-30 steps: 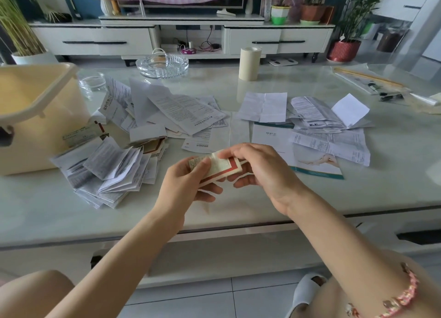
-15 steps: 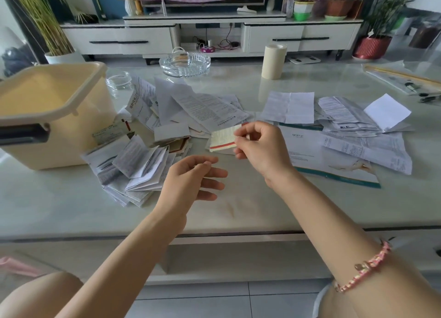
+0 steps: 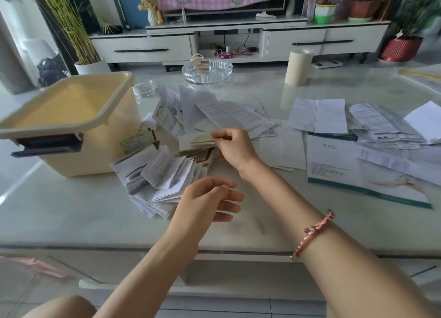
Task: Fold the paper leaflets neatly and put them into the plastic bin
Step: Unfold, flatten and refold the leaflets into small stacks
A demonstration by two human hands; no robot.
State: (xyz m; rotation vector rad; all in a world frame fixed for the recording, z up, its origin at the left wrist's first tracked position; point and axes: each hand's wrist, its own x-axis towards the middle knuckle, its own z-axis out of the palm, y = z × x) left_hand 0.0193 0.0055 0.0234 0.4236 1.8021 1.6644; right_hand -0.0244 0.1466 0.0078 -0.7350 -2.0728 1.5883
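Leaflets lie in several heaps across the pale, glossy bench. The right hand reaches out over the middle heap. Its grip pinches a small folded leaflet, cream with a reddish stripe, between thumb and fingertips. Blur softens that leaflet, so I cannot tell whether it touches the papers beneath it. It sits to the right of the plastic bin, apart from it and outside it.

The left hand hovers nearer the person, above the bench. Its grip is loosely spread, with the fingers relaxed and slightly bent, and it holds nothing.

The bin is cream-coloured, open at the top and stands at the left of the bench, with a dark handle on its near side. A pile of folded leaflets lies just beside its near right corner, between the bin and the left hand. Unfolded leaflets are heaped behind the right hand. Further right lie flat creased sheets and a glossy brochure with a teal edge.

At the far side stand a glass ashtray, a small glass dish near the bin's far corner, and an upright cream roll. A pink beaded bracelet circles the right forearm.
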